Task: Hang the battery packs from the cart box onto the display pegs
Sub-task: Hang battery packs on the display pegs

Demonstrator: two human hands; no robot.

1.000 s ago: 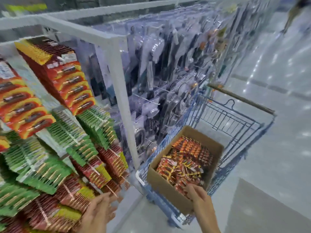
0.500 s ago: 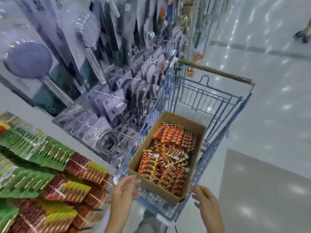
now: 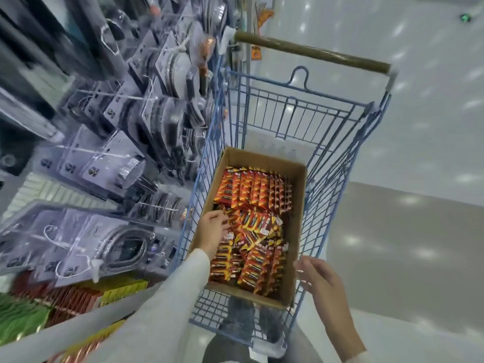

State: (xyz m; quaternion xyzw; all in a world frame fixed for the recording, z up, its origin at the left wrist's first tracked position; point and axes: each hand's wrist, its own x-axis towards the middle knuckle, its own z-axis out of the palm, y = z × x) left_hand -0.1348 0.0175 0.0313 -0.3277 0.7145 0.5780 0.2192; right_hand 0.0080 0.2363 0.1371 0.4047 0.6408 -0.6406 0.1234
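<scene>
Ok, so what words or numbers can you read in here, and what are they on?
Nothing here reads clearly.
On the battery packs in the box: print too small and blurred to read.
On the clear hanging packs: dark marks, maybe numbers, too blurred to tell.
On the orange tag by the cart handle: blurred, unreadable.

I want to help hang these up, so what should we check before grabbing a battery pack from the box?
1. Left hand inside the cardboard box, over the battery packs: ok.
2. Grip on a pack: cannot tell, the fingers hide it.
3. Right hand free, open beside the box: ok.
4. Packs in the box to hang: ok, plenty.
5. Free room on the battery display: cannot tell, too blurred.
</scene>
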